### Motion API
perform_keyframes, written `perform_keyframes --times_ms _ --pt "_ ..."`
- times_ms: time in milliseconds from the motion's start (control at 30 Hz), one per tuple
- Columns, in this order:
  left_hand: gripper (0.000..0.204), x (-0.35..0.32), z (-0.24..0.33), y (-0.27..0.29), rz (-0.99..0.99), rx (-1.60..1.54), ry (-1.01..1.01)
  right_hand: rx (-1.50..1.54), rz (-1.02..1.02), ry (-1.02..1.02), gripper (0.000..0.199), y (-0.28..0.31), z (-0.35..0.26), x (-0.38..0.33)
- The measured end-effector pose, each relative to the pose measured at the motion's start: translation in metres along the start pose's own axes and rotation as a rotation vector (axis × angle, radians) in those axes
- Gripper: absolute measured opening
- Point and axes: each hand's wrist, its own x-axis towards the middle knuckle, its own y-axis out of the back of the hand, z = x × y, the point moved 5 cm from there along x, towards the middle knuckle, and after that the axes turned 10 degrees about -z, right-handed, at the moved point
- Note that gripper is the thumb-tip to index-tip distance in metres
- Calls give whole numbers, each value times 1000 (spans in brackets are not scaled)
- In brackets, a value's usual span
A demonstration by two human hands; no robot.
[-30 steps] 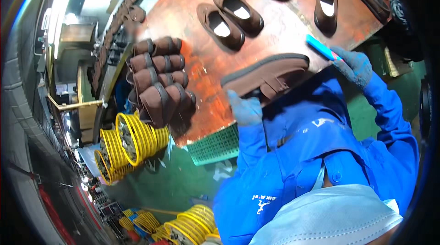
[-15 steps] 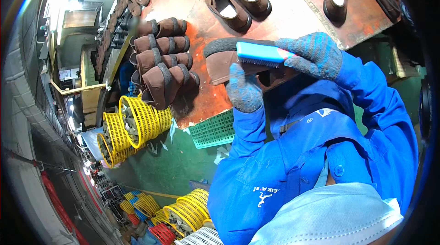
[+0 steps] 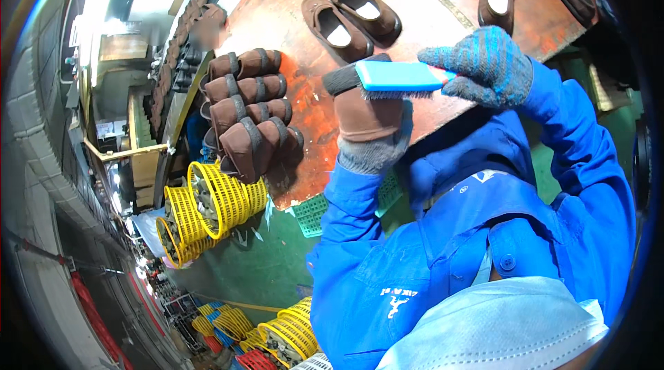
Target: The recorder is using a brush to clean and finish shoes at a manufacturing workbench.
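Observation:
In my right hand (image 3: 492, 69), gloved in grey and blue, is the handle of a blue brush (image 3: 395, 77). Its dark bristles face down and lie against or just over a brown shoe (image 3: 366, 117). My left hand (image 3: 372, 154), gloved the same way, grips that shoe from below and behind, with most of its fingers hidden. The shoe's dark sole (image 3: 342, 79) points away from me, and the brush covers part of it. Just beyond, a pair of brown shoes (image 3: 377, 23) stands upright on the red-brown worktable (image 3: 294, 59).
Several brown shoes (image 3: 252, 138) lie on their sides in rows at the table's left edge. More stand at the far right, including a single shoe (image 3: 492, 17). Yellow baskets (image 3: 228, 197) and a green crate (image 3: 311, 214) are below the table's left side.
The shoe has turned from lying lengthwise to end-on. My left hand, earlier with a finger up at its side, now wraps around it. My right hand and the brush shifted slightly.

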Motion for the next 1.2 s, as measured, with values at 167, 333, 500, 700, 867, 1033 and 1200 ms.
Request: perform_keyframes --times_ms 167,333,500,700,867,1033,1200 --pt "40 1 -19 -75 -451 165 214 56 -148 -239 44 -10 28 -25" --pt "65 -76 -51 -204 -492 -114 98 -95 -274 -301 46 -31 36 -40" --pt "66 -84 -48 -227 -589 -594 195 -51 -371 -304 45 -71 36 -30" --pt "64 -76 -39 -228 -582 -356 96 -218 -317 -261 41 -87 11 8" --pt "62 -88 -47 -212 -579 -205 103 -366 -502 -395 35 -37 8 -51" --pt "63 -91 -43 -210 -601 -180 75 -346 -580 -447 42 -12 4 -96" --pt "61 -98 -54 -245 -498 -645 72 -205 -293 -294 36 -35 -21 -42"
